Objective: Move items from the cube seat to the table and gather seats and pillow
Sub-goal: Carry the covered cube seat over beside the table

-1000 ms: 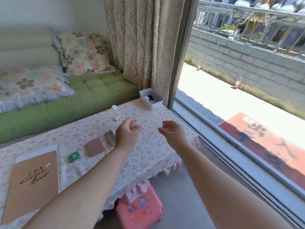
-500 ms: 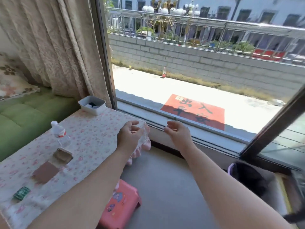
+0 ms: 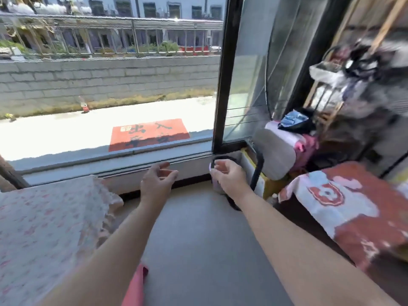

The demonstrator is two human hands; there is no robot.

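Note:
My left hand [image 3: 157,182] and my right hand [image 3: 229,177] are both held out in the air above the grey floor, fingers loosely curled, holding nothing. The table [image 3: 44,217] with its pink-flowered cloth is at the left; only its right end shows. An edge of a pink stool [image 3: 136,283] pokes out under my left forearm. At the right is a piece of furniture covered by a red and white patterned cloth [image 3: 353,206]. A grey cushion [image 3: 276,155] leans beyond it by the window.
A pale bin [image 3: 214,185] with a black liner stands on the floor just behind my right hand, against the window sill [image 3: 110,160]. A blurred heap of clothes and a wooden rack [image 3: 331,102] fill the far right corner. A black bent tube [image 3: 257,173] rises beside the cushion.
The view has swung right: the sofa, bottle and items on the table have left the frame, and the bin, cushion and red-white cloth have come in. Both hands stay raised and hold nothing.

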